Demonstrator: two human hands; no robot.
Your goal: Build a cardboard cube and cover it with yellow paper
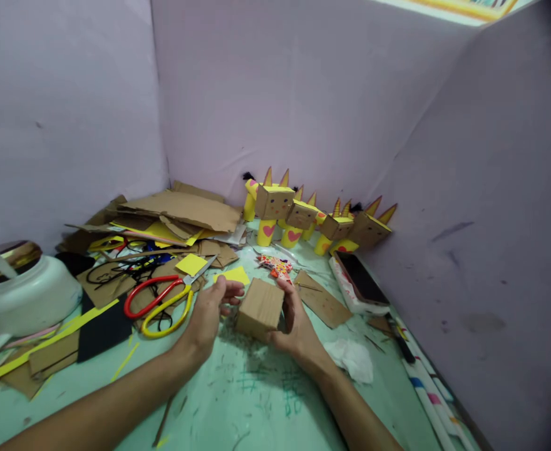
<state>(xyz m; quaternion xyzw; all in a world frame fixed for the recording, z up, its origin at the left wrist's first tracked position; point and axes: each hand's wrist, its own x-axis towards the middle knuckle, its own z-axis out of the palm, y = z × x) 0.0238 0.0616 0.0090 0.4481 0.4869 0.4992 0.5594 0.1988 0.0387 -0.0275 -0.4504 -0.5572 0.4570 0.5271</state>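
A small brown cardboard box (260, 307) is gripped at its right side by my right hand (295, 322), thumb at the near lower edge and fingers at the far right corner. Just left of the box, my left hand (212, 313) has its fingers apart and appears to hold nothing. Scissors (186, 293) with one red and one yellow handle lie beside my left hand, on cardboard scraps. Yellow paper pieces (232, 274) rest behind the box. A flat cardboard strip (321, 299) lies beyond my right hand.
Several cardboard animal figures (275, 203) with yellow horns stand along the back wall. Cardboard sheets (186, 210) are piled at the back left. A white pot (26, 300) is at far left. A phone (360, 275), crumpled tissue (353, 360) and rolled tubes (432, 394) lie right.
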